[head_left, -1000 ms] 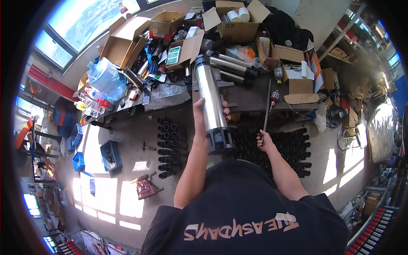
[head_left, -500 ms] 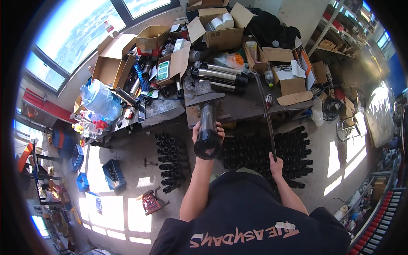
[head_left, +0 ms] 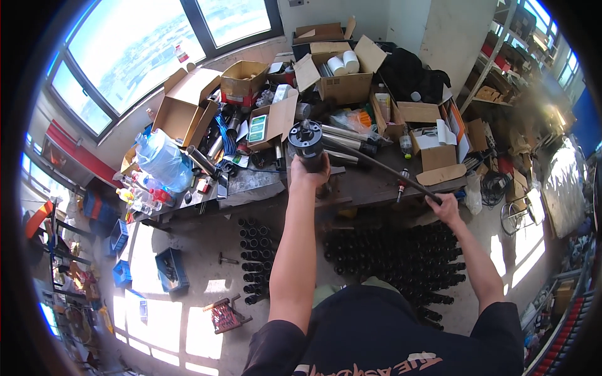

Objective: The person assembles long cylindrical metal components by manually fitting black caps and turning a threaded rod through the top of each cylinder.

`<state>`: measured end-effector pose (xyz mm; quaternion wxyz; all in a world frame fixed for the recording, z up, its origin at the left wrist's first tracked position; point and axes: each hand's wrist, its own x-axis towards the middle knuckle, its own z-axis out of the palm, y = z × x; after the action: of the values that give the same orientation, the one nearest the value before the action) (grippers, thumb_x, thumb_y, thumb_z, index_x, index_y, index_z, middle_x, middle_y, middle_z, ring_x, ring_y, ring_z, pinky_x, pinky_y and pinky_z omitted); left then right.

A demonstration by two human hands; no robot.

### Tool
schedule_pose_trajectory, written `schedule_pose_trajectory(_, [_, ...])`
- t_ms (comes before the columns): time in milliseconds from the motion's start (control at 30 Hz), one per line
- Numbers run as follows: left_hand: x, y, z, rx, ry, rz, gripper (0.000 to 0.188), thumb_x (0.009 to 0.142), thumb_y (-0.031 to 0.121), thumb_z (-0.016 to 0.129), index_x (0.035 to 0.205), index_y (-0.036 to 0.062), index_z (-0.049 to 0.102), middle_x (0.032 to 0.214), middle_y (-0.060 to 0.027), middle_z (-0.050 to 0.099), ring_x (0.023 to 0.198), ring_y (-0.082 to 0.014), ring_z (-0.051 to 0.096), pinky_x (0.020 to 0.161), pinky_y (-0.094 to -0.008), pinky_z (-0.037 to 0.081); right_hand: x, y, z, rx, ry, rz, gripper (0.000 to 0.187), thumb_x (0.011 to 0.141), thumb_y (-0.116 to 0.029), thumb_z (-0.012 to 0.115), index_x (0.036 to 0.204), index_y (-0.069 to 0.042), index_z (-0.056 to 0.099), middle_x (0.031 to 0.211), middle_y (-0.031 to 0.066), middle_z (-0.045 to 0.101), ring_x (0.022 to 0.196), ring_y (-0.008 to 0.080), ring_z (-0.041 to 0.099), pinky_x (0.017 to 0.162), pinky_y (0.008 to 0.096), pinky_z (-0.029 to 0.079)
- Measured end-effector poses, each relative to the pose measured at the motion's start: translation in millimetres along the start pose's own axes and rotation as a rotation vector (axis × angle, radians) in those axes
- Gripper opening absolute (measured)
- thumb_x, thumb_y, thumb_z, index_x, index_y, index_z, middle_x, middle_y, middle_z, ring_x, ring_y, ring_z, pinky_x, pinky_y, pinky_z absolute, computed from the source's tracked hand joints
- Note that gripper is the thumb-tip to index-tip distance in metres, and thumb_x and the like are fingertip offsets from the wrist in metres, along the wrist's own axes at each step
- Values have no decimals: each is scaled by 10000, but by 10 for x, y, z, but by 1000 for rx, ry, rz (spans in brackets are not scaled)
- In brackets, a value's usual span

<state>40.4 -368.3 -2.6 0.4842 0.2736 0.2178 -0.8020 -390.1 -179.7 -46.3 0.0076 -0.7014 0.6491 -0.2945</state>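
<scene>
Over the near edge of the workbench, my left hand [head_left: 311,172] is closed around a black cylinder [head_left: 306,149]. Its round end face, with small holes and a stub in the middle, is turned up. My right hand [head_left: 444,208], farther right, grips the lower end of a long dark rod [head_left: 392,170]. The rod slants up and left over the bench, and its far end passes close to the cylinder; I cannot tell whether they touch. Just beyond lie several shiny metal tubes [head_left: 342,135] with dark ends, partly hidden by the cylinder and rod.
Cardboard boxes [head_left: 348,86] and loose parts crowd the workbench [head_left: 376,192]. A large clear water bottle [head_left: 164,161] stands at its left. Rows of black cylindrical parts [head_left: 395,257] cover the floor below. Blue bins [head_left: 172,269] and a tool rack [head_left: 226,314] are at the left.
My left hand has carried the cylinder forward over the bench and tilted it. My right hand has moved up and right, swinging the rod from steep to a leftward slant.
</scene>
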Motion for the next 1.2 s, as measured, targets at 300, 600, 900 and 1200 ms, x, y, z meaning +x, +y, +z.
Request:
schedule_pose_trajectory(300, [-356,-32,290,-244,337,-178,451,787,286,736,1115,7,602,1224,-227,506,960,-337,621,750,-425,621,799,-428,-707,-312,-194,165,290,829,-379,713,794,-92,734,714,179,667,732,386,667,655,479,525])
schedule_pose_trajectory(600, [-440,122,390,-384,624,-301,740,649,200,870,1253,-6,494,1322,-237,386,1098,-357,564,679,-440,642,206,-1120,-592,-490,84,438,441,902,-492,645,755,-85,728,683,177,648,719,420,640,631,485,498])
schedule_pose_trajectory(900, [-402,208,229,-362,467,-341,764,642,203,874,1268,4,485,1322,-239,388,1117,-348,554,692,-428,645,74,-1209,-511,-528,147,450,440,907,-511,634,790,-104,749,714,172,670,732,409,658,643,486,514])
schedule_pose_trajectory(1200, [-771,-122,-11,-61,-141,-46,464,758,320,761,1049,-11,616,1082,-193,550,1010,-296,577,753,-395,603,-369,123,-439,-259,-54,429,331,859,-460,682,898,-146,779,818,188,695,817,393,676,711,493,524])
